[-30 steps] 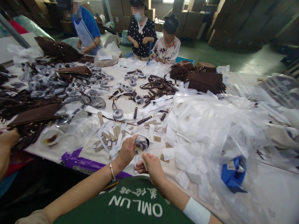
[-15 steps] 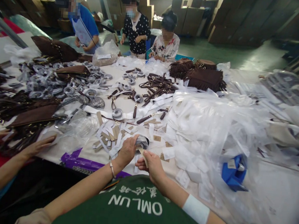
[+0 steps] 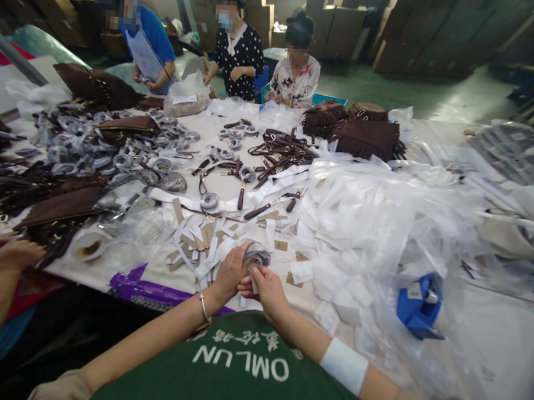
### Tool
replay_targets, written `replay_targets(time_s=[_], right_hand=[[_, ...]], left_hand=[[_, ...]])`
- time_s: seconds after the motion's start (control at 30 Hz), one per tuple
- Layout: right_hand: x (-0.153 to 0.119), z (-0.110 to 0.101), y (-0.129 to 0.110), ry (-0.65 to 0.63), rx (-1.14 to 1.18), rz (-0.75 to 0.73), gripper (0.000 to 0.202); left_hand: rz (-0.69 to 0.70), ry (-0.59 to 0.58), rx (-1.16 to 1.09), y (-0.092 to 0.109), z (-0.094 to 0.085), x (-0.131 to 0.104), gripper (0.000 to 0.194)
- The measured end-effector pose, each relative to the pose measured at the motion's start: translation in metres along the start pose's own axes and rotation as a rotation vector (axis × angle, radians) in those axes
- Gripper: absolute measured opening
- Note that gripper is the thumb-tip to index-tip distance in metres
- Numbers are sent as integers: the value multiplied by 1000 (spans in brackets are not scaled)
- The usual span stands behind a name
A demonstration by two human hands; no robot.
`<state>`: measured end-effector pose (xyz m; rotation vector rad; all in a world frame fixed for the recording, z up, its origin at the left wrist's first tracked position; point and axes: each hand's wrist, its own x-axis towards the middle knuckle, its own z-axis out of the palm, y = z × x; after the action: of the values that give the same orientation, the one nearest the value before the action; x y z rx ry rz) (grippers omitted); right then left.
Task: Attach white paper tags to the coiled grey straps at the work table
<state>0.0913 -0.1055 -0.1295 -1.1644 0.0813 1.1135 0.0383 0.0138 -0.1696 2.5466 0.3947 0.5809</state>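
I have the left hand [image 3: 232, 272] closed around the near left side of a wrapped strap coil [image 3: 259, 253], its fingers bent together against the greyish wrapping; I cannot tell exactly where its thumb presses. The right hand [image 3: 269, 291] is just beside it, thumb and forefinger pinching a tan strip [image 3: 254, 278] at the near edge of the coil, while its other fingers curl under toward the left hand. The coil is held above the near edge of the table [image 3: 496, 347], directly in front of the green apron [image 3: 234, 376]. I see a silver bracelet [image 3: 205, 307] on the left wrist and a pale band [image 3: 344, 365] around the right forearm. Just beyond the left hand lies a loose heap of white and tan strips [image 3: 202, 235], and a purple plastic bag [image 3: 149, 289] lies along the table's edge to its left. To the right of the hands I have a spread of clear plastic bags [image 3: 349, 206] and, farther over, a blue tape dispenser [image 3: 419, 309]. Farther across the table lie brown straps [image 3: 284, 155] with gold-coloured clasps, near stacked fringed brown bags [image 3: 368, 138]. At far left a co-worker's hand [image 3: 17, 254] rests near more brown bags; I cannot make out its grip.
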Motion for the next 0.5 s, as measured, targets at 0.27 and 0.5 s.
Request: replay_targets(time_s=[0.27,0.5], right_hand=[[-2,4,2,-244,104,35,25],[-7,16,27,-313,-95,-30,35]], left_hand=[[40,17,89,25,-27,-7,42],[-79,-42,-46,30,-65,-49,54]])
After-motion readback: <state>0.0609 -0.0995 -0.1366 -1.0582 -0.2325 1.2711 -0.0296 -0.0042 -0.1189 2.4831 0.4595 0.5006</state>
